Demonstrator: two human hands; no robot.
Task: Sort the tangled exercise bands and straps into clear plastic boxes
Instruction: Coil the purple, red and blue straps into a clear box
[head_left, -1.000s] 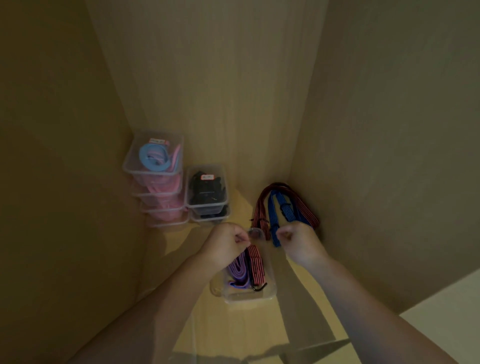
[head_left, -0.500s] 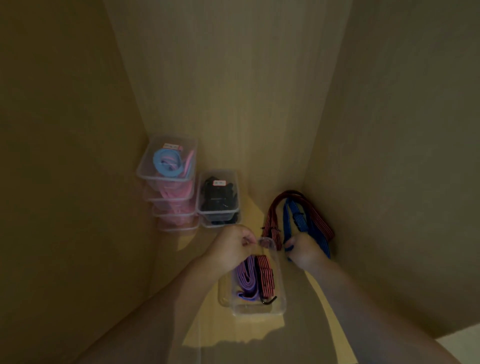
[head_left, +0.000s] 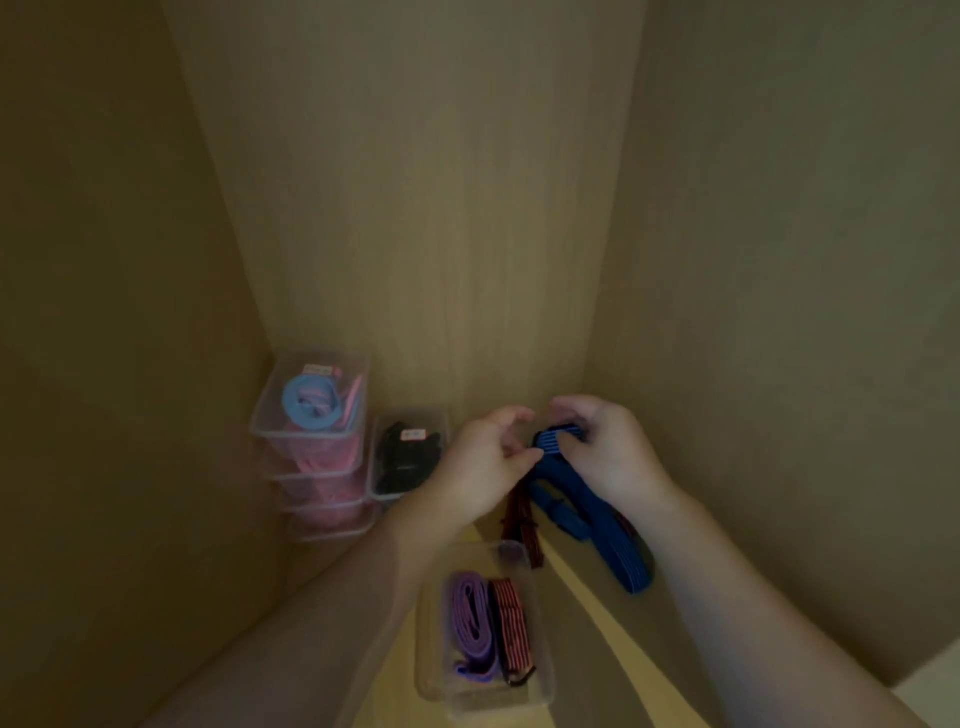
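While the left hand (head_left: 485, 467) and right hand (head_left: 610, 452) pinch the blue striped strap (head_left: 589, 527) just beyond the open clear box (head_left: 430, 670), untangling seems underway; next it likely needs folding to fit inside.

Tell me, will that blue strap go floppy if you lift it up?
Probably floppy: the blue strap droops in a loose loop below the left hand and right hand holding it. Likely light too: it looks like a thin, flat band.

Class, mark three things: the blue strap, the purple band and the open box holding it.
blue strap (head_left: 626, 564): head view, its lower loop.
purple band (head_left: 461, 621): head view, middle of its fold.
open box (head_left: 540, 644): head view, right wall.
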